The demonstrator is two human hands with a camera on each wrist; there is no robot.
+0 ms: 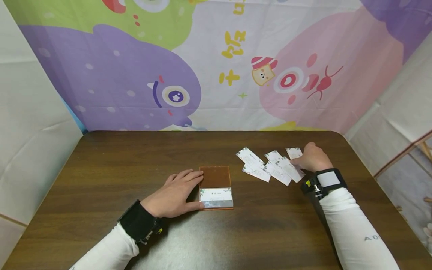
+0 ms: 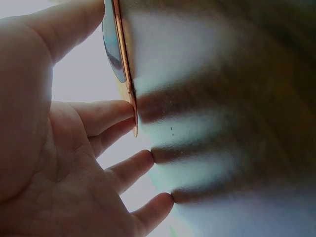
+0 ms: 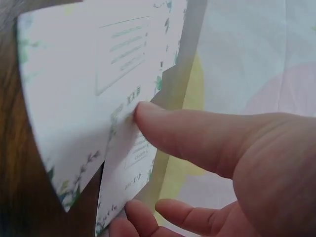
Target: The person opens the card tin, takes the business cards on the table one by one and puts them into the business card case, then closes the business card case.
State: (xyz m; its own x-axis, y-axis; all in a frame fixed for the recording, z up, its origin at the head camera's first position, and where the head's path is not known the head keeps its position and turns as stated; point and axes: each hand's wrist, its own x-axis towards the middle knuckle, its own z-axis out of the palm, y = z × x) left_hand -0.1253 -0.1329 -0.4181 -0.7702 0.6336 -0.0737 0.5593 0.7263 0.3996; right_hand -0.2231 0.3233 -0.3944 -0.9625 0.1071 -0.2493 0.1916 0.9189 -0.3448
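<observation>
My left hand point(image 1: 179, 191) rests beside a brown card holder point(image 1: 214, 177), straight fingers and thumb touching its left edge. A white printed card point(image 1: 216, 194) lies in the holder's lower pocket. In the left wrist view, the thumb and fingertips point(image 2: 126, 108) meet the holder's thin edge. At the right, my right hand point(image 1: 314, 158) is over several loose white business cards point(image 1: 250, 156). Its thumb point(image 3: 163, 123) touches a printed card point(image 3: 129, 173) in the right wrist view, with the other fingers by that card's lower edge. Part of the upper right card point(image 1: 293, 152) is hidden under this hand.
The loose cards partly overlap on the dark wooden table point(image 1: 135, 161), right of the holder. A printed cartoon cloth point(image 1: 219, 105) hangs behind the table's far edge. Pale cloth walls point(image 1: 33, 112) stand at the sides.
</observation>
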